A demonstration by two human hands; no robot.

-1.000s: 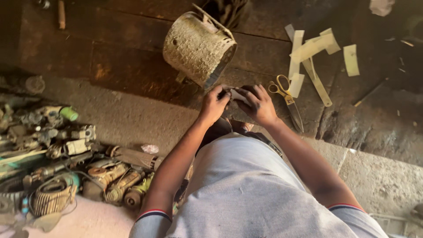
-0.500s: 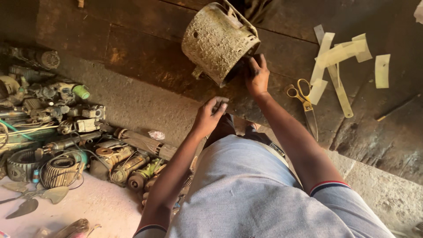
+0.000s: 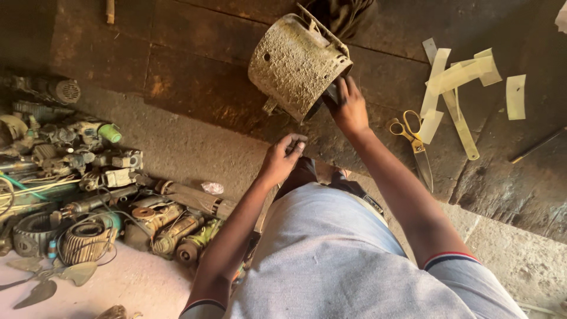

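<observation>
A dirty, crusted cylindrical motor housing point(image 3: 295, 62) lies tilted on the dark wooden bench point(image 3: 195, 53), its open end facing me. My right hand point(image 3: 349, 107) reaches up to that open end, with its fingers on the lower rim and partly inside. My left hand point(image 3: 282, 158) hovers lower, over the bench's front edge, with its fingers curled around a small grey piece point(image 3: 295, 144) that is mostly hidden. My grey shirt fills the bottom of the view.
Yellow-handled scissors point(image 3: 411, 140) and several pale cut strips point(image 3: 458, 82) lie on the bench at the right. A pile of old power tools and motor parts point(image 3: 88, 195) covers the floor at the left. A dark rod point(image 3: 537, 145) lies at the far right.
My hands were together below the housing, then parted. The right hand went up to the housing's open end, and the left dropped back with the small piece. The view shifted slightly.
</observation>
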